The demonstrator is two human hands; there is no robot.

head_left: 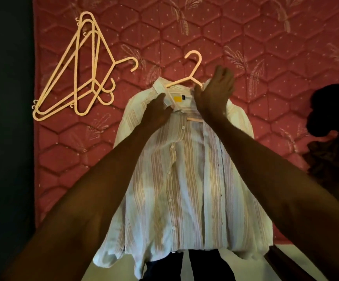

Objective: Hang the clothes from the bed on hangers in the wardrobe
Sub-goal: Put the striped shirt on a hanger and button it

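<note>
A pale striped button shirt (pixel 186 179) lies front-up on the red quilted bed (pixel 265 57), its hem hanging over the near edge. A pink hanger (pixel 192 67) sits inside the shirt's neck, with its hook pointing away from me and its lower bar showing through the open front. My left hand (pixel 158 112) pinches the left side of the collar. My right hand (pixel 215 92) grips the right side of the collar over the hanger's shoulder.
Several spare pink hangers (pixel 79 72) lie stacked at the bed's left side. A heap of dark clothes (pixel 334 122) lies at the right edge. A dark wall or gap borders the bed on the left. Pale floor shows below the near edge.
</note>
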